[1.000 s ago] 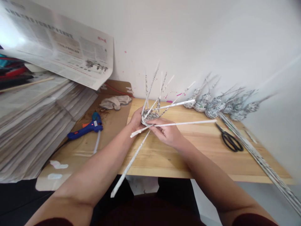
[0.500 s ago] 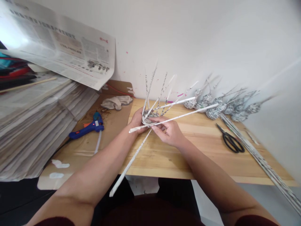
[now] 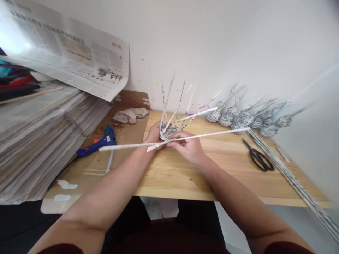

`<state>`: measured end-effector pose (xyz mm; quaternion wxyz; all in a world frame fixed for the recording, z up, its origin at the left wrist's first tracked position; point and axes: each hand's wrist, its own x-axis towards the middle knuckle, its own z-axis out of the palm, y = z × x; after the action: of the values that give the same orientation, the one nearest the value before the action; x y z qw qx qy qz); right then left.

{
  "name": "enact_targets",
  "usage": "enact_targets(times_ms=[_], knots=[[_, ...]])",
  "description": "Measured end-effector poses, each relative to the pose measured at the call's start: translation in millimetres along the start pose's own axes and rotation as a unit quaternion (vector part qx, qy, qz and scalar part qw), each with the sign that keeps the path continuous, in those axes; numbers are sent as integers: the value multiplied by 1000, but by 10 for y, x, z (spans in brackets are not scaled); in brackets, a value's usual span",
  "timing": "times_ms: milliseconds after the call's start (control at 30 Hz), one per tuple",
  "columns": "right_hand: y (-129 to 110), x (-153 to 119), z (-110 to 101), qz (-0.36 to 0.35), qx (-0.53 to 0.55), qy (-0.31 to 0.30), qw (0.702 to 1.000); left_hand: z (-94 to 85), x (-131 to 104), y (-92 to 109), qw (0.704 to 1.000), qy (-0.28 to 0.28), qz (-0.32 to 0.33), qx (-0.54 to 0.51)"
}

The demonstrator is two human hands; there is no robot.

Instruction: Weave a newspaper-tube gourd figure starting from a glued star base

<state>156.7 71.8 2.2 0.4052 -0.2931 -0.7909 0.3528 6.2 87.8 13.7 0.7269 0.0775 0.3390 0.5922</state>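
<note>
A small basket woven from rolled newspaper point(image 3: 168, 132) is held above the wooden table, with several paper stakes fanning upward from it. My left hand point(image 3: 154, 134) is closed around its left side, most of the fingers hidden behind it. At the near rim, my right hand point(image 3: 188, 147) pinches a long white paper tube point(image 3: 214, 133) between thumb and fingers. That tube reaches far to the right. Another white paper tube point(image 3: 123, 146) sticks out leftward from the near side, passing over my left forearm and crossing the first one's short end.
Black-handled scissors point(image 3: 259, 158) and a bundle of paper tubes point(image 3: 291, 176) lie at the right. Several round woven paper pieces point(image 3: 239, 120) line the wall. On the cardboard point(image 3: 84, 176) are a blue glue gun point(image 3: 97, 145) and gloves point(image 3: 131, 115). Stacked newspapers point(image 3: 47, 137) stand left.
The tube that pointed down toward me has swung up and now points left. The long tube in my right hand has tilted flatter, its far end lower. Both hands stay at the basket.
</note>
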Motion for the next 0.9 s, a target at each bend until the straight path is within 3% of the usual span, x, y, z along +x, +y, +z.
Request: enact_targets(times_ms=[100, 267, 400, 733, 900], knots=[[22, -4, 26, 40, 46, 11, 998, -3, -15, -14, 1000, 0, -11, 19], [18, 14, 55, 78, 77, 54, 993, -77, 11, -44, 998, -52, -7, 44], [-13, 27, 49, 93, 41, 34, 994, -102, 24, -60, 997, -69, -4, 39], [-18, 46, 59, 110, 11, 58, 992, -51, 13, -67, 999, -29, -11, 29], [20, 47, 57, 88, -2, 34, 995, -41, 2, -71, 999, -28, 5, 24]])
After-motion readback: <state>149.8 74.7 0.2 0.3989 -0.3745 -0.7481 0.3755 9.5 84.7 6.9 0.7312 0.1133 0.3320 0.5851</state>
